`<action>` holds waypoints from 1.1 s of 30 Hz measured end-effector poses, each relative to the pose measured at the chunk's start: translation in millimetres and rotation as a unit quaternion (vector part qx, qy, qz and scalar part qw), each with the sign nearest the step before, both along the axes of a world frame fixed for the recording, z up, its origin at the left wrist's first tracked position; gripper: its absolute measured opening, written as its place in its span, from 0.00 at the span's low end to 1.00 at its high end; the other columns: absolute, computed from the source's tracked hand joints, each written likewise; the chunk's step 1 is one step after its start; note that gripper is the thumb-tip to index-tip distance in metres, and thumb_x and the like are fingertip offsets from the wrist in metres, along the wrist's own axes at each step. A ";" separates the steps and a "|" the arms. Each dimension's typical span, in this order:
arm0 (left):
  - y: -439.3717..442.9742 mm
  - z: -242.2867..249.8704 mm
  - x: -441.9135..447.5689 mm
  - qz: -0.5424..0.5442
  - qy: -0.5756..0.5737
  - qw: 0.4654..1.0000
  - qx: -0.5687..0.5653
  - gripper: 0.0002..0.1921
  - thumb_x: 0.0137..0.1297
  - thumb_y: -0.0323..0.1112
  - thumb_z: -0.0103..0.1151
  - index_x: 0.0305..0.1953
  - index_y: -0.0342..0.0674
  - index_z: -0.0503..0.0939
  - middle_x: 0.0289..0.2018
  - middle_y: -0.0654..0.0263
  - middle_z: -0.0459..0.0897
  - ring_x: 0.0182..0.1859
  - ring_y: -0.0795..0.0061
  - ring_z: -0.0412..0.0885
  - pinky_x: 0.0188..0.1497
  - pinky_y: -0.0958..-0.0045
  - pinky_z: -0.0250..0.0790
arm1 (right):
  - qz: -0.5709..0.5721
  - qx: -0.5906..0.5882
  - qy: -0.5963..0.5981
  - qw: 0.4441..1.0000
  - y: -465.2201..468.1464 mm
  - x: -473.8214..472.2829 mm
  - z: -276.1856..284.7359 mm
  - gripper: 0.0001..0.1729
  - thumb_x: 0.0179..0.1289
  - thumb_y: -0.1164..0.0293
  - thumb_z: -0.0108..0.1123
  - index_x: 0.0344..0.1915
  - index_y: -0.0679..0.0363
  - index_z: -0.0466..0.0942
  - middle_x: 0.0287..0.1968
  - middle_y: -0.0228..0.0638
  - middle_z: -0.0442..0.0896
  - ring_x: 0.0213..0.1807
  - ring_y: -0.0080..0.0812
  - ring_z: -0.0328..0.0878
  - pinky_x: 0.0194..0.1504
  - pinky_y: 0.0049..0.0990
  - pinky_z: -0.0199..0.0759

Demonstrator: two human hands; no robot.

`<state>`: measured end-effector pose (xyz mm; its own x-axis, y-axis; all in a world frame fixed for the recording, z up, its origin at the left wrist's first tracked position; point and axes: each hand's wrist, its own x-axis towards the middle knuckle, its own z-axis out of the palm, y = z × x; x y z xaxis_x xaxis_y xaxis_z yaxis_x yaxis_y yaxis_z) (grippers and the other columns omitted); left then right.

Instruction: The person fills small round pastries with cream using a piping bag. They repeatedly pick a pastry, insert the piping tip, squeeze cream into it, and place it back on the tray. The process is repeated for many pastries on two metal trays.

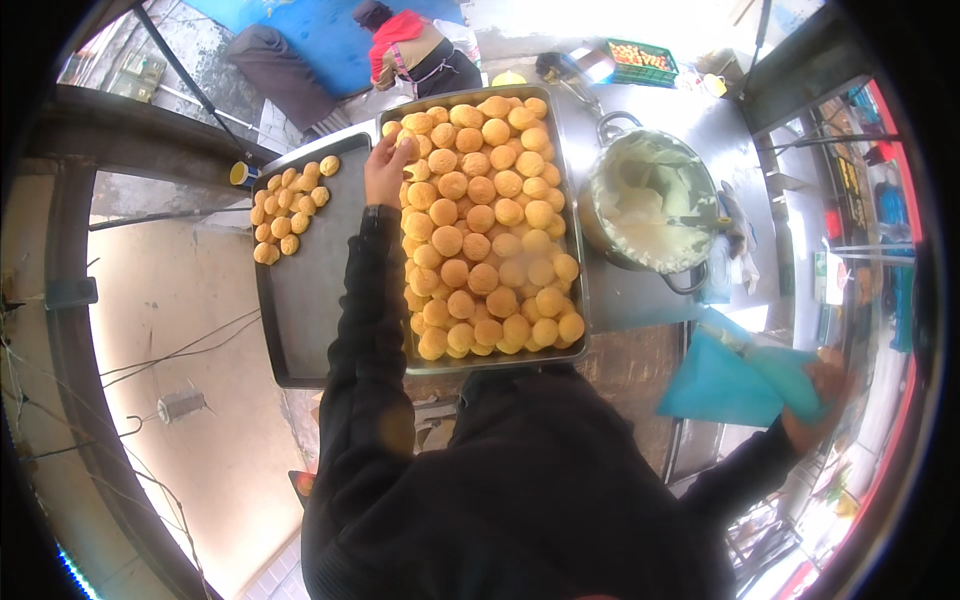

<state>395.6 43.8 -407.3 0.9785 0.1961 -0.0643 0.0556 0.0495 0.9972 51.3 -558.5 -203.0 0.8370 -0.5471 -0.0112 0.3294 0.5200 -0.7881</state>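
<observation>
My left hand (388,166) is at the upper left corner of a metal tray (583,300) heaped with round golden-brown buns, its fingers closed around one bun (409,145). Beside it, partly under my left arm, lies a darker metal tray (300,322) with a group of smaller-looking buns (281,202) at its upper left. Out to the right, my right hand (829,382) grips a turquoise piping bag (780,375), somewhat blurred. A large metal pot (589,217) of whipped cream (645,210) stands right of the full tray, with a utensil inside.
The pot rests on a metal table (622,300), near crumpled plastic and cloth (739,240). Behind stands a green crate (645,73) of small round items. A co-worker (424,52) bends beyond the trays. A yellow and blue cup (243,174) is by the left tray's corner.
</observation>
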 end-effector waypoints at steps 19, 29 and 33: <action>58.9 -97.7 77.1 0.024 -0.155 0.838 0.523 0.22 0.57 0.41 0.71 0.52 0.42 0.83 0.48 0.53 0.84 0.51 0.50 0.81 0.55 0.54 0.74 | -0.151 -0.311 0.218 0.913 64.9 14.4 11.2 0.22 0.82 0.65 0.42 0.24 0.55 0.63 0.24 0.29 0.67 0.34 0.29 0.68 0.53 0.32 0.66; 208.1 -126.0 37.0 0.162 0.112 0.688 0.699 0.14 0.56 0.39 0.64 0.44 0.46 0.83 0.45 0.57 0.82 0.52 0.53 0.79 0.51 0.51 0.70 | -0.238 -0.318 0.237 0.887 67.0 18.8 26.0 0.23 0.84 0.59 0.36 0.28 0.54 0.65 0.27 0.32 0.65 0.31 0.26 0.64 0.46 0.32 0.68; 242.4 -138.6 12.9 0.135 0.089 0.613 0.773 0.18 0.55 0.39 0.64 0.49 0.49 0.81 0.47 0.60 0.81 0.55 0.55 0.78 0.51 0.48 0.69 | -0.296 -0.251 0.217 0.895 91.5 34.7 33.3 0.24 0.83 0.59 0.38 0.24 0.50 0.58 0.25 0.30 0.59 0.29 0.27 0.60 0.41 0.32 0.62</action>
<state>408.4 286.1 -545.8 0.9010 0.3108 0.3025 0.3689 -0.9160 -0.1576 86.0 -466.9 -169.7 0.3744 -0.9211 0.1069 0.0351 -0.1011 -0.9943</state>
